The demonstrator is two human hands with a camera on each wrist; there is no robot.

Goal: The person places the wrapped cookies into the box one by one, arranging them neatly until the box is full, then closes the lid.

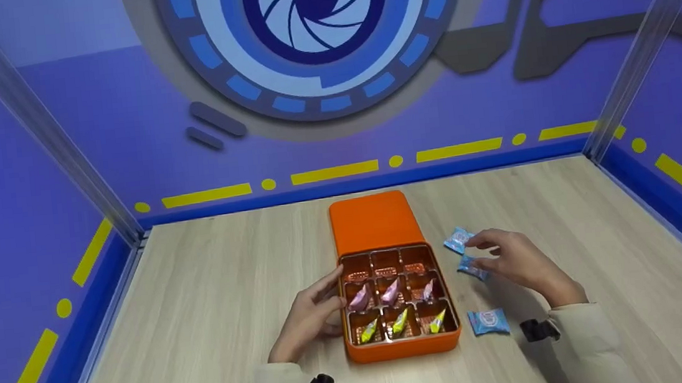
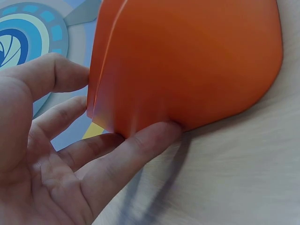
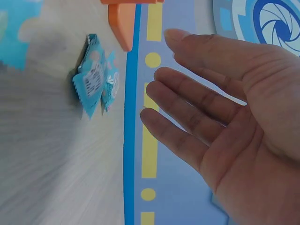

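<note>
An orange box [image 1: 403, 349] with a nine-compartment brown tray stands on the table. Yellow wrapped sweets [image 1: 400, 321] lie in its front row, pink ones [image 1: 391, 293] in the middle row; the back row shows bare tray bottoms. My left hand [image 1: 308, 316] touches the box's left side with fingers and thumb extended. To the right of the box, my right hand [image 1: 521, 260] hovers beside two blue wrapped sweets [image 1: 472, 267], fingers slightly bent and parted. In the right wrist view those sweets [image 3: 90, 77] lie apart from the fingertips. Another blue packet [image 1: 489, 321] lies nearer the front.
Behind the box lies an orange lid [image 1: 375, 222], against its far edge. The wooden table [image 1: 214, 304] is bounded by blue-purple printed panels [image 1: 91, 128] and metal posts at the corners.
</note>
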